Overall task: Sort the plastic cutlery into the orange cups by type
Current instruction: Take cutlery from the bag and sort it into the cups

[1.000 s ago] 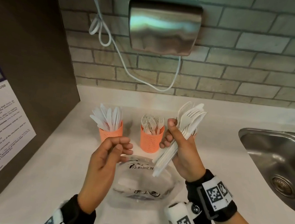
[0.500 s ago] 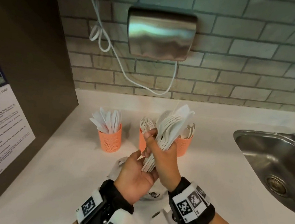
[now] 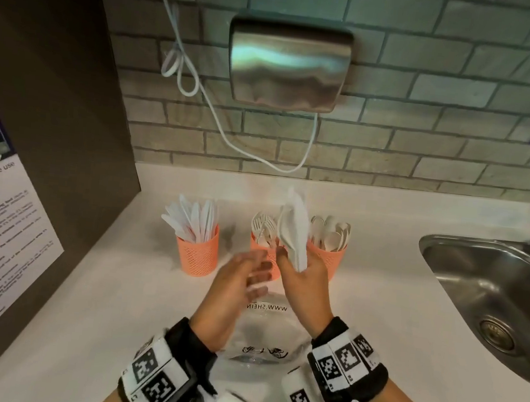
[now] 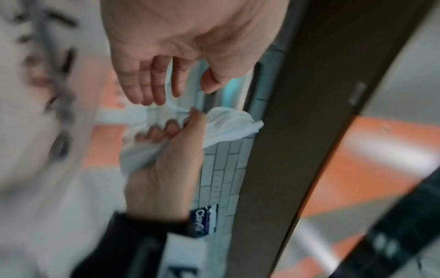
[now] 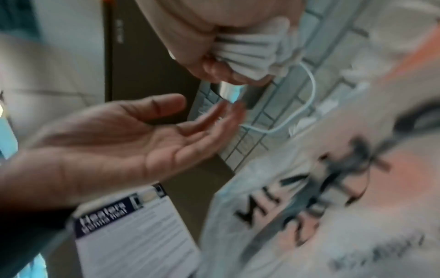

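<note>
Your right hand (image 3: 306,280) holds a bundle of white plastic cutlery (image 3: 293,233) upright, the fingers closed around the handles near their lower ends. The heads stand above the fist, in front of the gap between the middle orange cup (image 3: 264,253) and the right orange cup (image 3: 328,257). The bundle is blurred, so you cannot be sure which types are mixed in it.

Your left hand (image 3: 237,288) is free: the fingers are stretched and relaxed, the palm turned toward the bundle, just beside it but not touching. It grasps nothing.

The three cups stand in a row near the wall. The left orange cup (image 3: 198,249) has knives, the middle one has forks, the right one has spoons. A clear plastic bag (image 3: 266,333) lies flat on the white counter (image 3: 97,297) under your wrists.

The step in hand seems to be the separating of this last bundle. For the next move, bring the left fingers to the heads, pinch one piece or one type, and pull it out straight while the right hand keeps the others firm. Then carry it to the cup with the same type. Loose pieces may slip, so hold low and tight.
</note>
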Demonstrator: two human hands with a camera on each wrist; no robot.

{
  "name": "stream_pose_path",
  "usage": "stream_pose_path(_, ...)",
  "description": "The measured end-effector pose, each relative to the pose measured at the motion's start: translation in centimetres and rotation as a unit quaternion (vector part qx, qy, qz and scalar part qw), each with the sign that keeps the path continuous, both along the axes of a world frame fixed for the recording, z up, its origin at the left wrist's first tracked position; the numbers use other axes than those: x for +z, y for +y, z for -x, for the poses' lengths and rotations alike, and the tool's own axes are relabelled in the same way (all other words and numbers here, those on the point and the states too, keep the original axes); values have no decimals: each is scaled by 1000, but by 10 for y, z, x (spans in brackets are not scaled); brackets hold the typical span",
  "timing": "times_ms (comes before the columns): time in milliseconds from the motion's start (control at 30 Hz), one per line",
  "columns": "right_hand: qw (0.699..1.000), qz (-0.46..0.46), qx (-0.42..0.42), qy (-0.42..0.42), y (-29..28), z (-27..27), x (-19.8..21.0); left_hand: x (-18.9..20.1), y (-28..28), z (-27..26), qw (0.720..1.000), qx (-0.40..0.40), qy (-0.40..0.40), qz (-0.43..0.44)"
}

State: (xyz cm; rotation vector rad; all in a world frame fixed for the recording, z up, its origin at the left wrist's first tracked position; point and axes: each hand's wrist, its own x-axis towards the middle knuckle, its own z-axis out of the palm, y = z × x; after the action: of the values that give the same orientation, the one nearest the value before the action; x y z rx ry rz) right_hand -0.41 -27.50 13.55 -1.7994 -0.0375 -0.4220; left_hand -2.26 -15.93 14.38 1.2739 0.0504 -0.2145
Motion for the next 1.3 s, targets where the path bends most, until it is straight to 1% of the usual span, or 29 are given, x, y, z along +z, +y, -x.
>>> stream_pose_path(33, 998, 68, -13, -12, -3, -1, -3, 5, 3, -4, 997, 17, -70, -40)
stream_pose_path(67, 990, 135, -23, -19, -5, -1, -6, 10, 4, -6, 987, 28, -135, -79)
stream_pose_path(100, 982, 186, -31, -20, -6, -1, -9, 11, 4, -9, 978, 26, -178, -109)
stream_pose_path(133, 975, 217, -37, -19, -6, 1, -10, 13, 2, -12, 972, 21, -199, -127)
stream_pose_path(167, 971, 236, -43, -16, -6, 3, -10, 13, 0, -13, 973, 16, -197, -115)
stream_pose_path(267, 961, 271, -59, -12, -3, 7, -11, 10, -8, -20, 990, 32, -135, -15)
stream_pose_path(333, 956, 289, -52, -8, -1, 10, -12, 6, -14, -26, 992, 40, -115, 20)
stream_pose_path(433, 949, 312, -37, 9, 2, 13, -16, 6, -21, -27, 991, 49, -114, 44)
stream_pose_path(500, 953, 301, -2, 27, 1, 14, -19, 6, -21, -28, 992, 38, -114, 41)
stream_pose_path(567, 962, 252, 86, 58, -3, 15, -17, 5, -17, -28, 994, 16, -104, 37)
stream_pose_path(600, 965, 202, 142, 86, -6, 15, -13, 3, -15, -29, 995, 5, -99, 31)
stream_pose_path(633, 962, 135, 200, 125, -11, 16, -9, 1, -13, -29, 995, -10, -97, 26)
stream_pose_path(667, 948, 59, 260, 173, -16, 17, -5, 0, -11, -29, 995, -27, -94, 25)
stream_pose_path(700, 923, -12, 314, 223, -20, 19, -2, 0, -10, -29, 994, -50, -89, 27)
stream_pose_path(733, 891, -67, 360, 268, -24, 20, -1, 0, -10, -28, 993, -74, -81, 32)
stream_pose_path(800, 821, -150, 436, 337, -30, 20, -4, -1, -9, -30, 991, -114, -62, 40)
stream_pose_path(833, 788, -183, 465, 359, -31, 21, -6, -1, -9, -30, 989, -131, -49, 42)
stream_pose_path(867, 764, -210, 486, 370, -30, 21, -9, -1, -10, -30, 988, -146, -37, 43)
stream_pose_path(900, 750, -229, 497, 372, -29, 22, -10, -2, -11, -31, 986, -157, -31, 46)
stream_pose_path(933, 747, -241, 498, 370, -27, 24, -11, -2, -11, -33, 985, -164, -28, 55)
stream_pose_path(967, 751, -247, 490, 368, -24, 25, -10, -3, -10, -34, 984, -163, -27, 65)
stream_pose_path(1000, 763, -247, 472, 366, -22, 26, -8, -4, -10, -37, 984, -161, -28, 68)
stream_pose_path(1067, 808, -242, 408, 349, -18, 26, -7, -4, -8, -41, 987, -145, -37, 52)
stream_pose_path(1133, 856, -241, 334, 311, -17, 23, -9, -3, -6, -43, 991, -120, -44, 29)
stream_pose_path(1200, 892, -237, 275, 271, -17, 19, -12, 0, -3, -44, 993, -96, -60, 4)
stream_pose_path(1233, 905, -230, 254, 254, -18, 17, -14, 1, -2, -44, 994, -85, -71, -16)
stream_pose_path(1300, 921, -217, 232, 227, -19, 15, -16, 1, -1, -43, 992, -64, -96, -56)
